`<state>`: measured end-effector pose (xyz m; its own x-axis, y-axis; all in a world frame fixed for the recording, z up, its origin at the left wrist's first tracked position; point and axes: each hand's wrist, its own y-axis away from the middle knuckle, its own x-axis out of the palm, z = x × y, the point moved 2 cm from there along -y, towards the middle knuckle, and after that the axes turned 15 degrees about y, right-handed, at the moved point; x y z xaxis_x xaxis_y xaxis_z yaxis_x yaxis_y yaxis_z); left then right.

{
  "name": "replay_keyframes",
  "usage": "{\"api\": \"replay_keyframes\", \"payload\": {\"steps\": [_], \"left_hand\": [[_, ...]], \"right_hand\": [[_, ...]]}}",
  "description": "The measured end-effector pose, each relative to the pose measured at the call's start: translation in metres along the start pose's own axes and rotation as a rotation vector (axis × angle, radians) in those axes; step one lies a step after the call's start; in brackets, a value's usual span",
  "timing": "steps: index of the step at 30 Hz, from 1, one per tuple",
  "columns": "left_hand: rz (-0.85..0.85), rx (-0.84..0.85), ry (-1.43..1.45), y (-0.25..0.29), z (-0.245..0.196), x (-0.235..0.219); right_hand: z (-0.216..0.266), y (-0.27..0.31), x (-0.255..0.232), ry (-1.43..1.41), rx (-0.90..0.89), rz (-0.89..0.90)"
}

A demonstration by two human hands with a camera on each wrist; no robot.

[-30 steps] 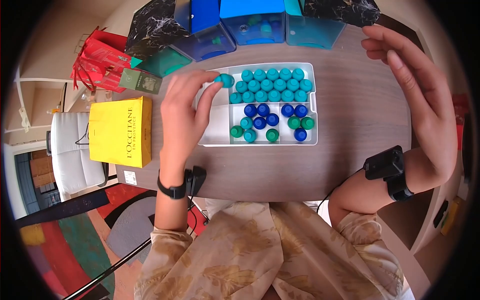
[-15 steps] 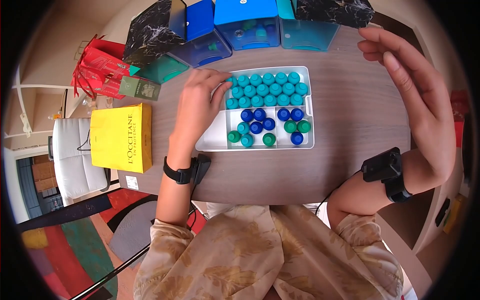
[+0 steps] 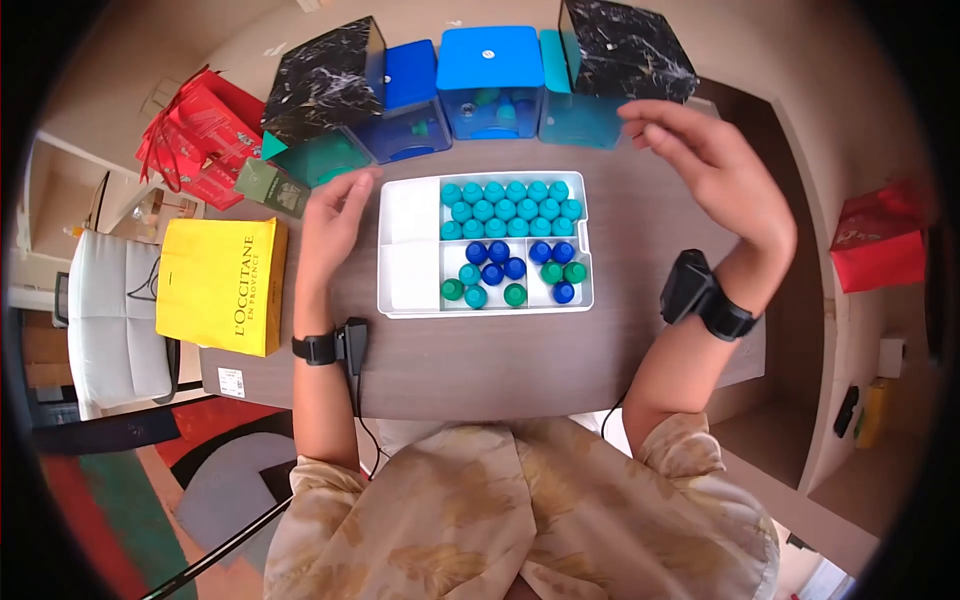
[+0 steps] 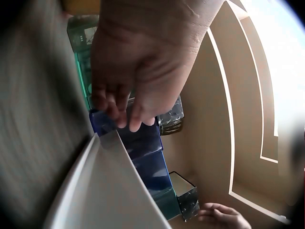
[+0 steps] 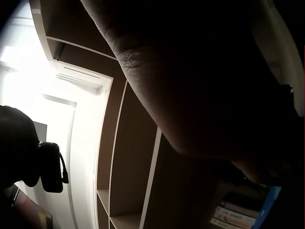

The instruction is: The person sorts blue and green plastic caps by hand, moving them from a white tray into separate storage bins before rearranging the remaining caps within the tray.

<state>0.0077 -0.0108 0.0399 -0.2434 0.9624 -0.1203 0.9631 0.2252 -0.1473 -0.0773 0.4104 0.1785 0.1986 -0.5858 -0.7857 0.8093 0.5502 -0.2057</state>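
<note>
A white divided tray (image 3: 410, 275) lies on the table, its left compartments bare. Several small teal bottle-shaped pieces (image 3: 505, 209) stand in three rows in its upper compartment. Below them, dark blue pieces (image 3: 492, 273), green pieces (image 3: 515, 294) and a few teal ones stand in two smaller compartments. My left hand (image 3: 333, 225) is just left of the tray, fingers loosely bent and holding nothing; the left wrist view shows the same hand (image 4: 143, 71) above the tray's edge. Raised at the right, my right hand (image 3: 725, 175) is empty, its fingers relaxed near the teal box (image 3: 580, 120).
Along the back stand a green box (image 3: 325, 158), a dark blue box (image 3: 405, 130), a bright blue box (image 3: 490, 95) with pieces inside, and black marbled boxes (image 3: 630, 50). A yellow bag (image 3: 215, 285), a small green box (image 3: 272, 187) and red bags (image 3: 205, 135) are at the left.
My left hand has put the teal piece at the left end of the top row, let go and drawn back left. My right hand has moved inward. The head view has shifted.
</note>
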Motion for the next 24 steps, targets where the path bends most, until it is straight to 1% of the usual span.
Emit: {"api": "replay_keyframes", "payload": {"steps": [1,2,3,5,8,11,14,17,18,19,20,21,22,24], "left_hand": [[0.038,0.004,-0.005,-0.003,-0.002,0.0],[0.093,0.129,-0.069,-0.005,-0.008,0.006],[0.176,0.181,-0.123,-0.006,-0.016,0.011],[0.245,0.322,-0.21,-0.008,-0.024,0.023],[0.318,0.203,-0.225,-0.002,-0.045,0.042],[0.349,0.229,-0.268,0.001,-0.044,0.047],[0.246,0.253,-0.152,-0.004,-0.022,0.034],[0.035,0.285,-0.039,-0.011,0.001,0.011],[-0.003,0.154,0.078,-0.012,0.009,0.004],[-0.041,0.022,0.194,-0.01,0.011,0.003],[-0.084,-0.131,0.383,-0.008,0.012,0.004],[-0.065,-0.147,0.364,-0.008,0.012,0.005],[-0.047,-0.16,0.343,-0.008,0.013,0.004],[-0.013,-0.18,0.317,-0.008,0.013,0.005]], "right_hand": [[-0.009,-0.009,0.012,-0.031,0.009,0.002],[-0.018,-0.016,0.025,-0.067,0.023,0.006],[-0.03,-0.019,0.04,-0.059,0.05,0.002],[-0.052,-0.021,0.067,-0.042,0.114,-0.008],[-0.063,-0.012,0.094,-0.196,0.26,-0.01],[-0.068,-0.008,0.113,-0.27,0.3,-0.073],[-0.08,-0.006,0.131,-0.331,0.295,-0.106],[-0.077,-0.002,0.131,-0.37,0.29,-0.056],[-0.072,-0.001,0.128,-0.404,0.312,-0.039],[-0.07,0.0,0.129,-0.42,0.292,-0.038],[-0.068,0.002,0.13,-0.437,0.274,-0.037],[-0.068,0.003,0.129,-0.453,0.254,-0.034],[-0.068,0.005,0.127,-0.402,0.269,0.059],[-0.073,0.007,0.127,-0.402,0.227,0.107]]}}
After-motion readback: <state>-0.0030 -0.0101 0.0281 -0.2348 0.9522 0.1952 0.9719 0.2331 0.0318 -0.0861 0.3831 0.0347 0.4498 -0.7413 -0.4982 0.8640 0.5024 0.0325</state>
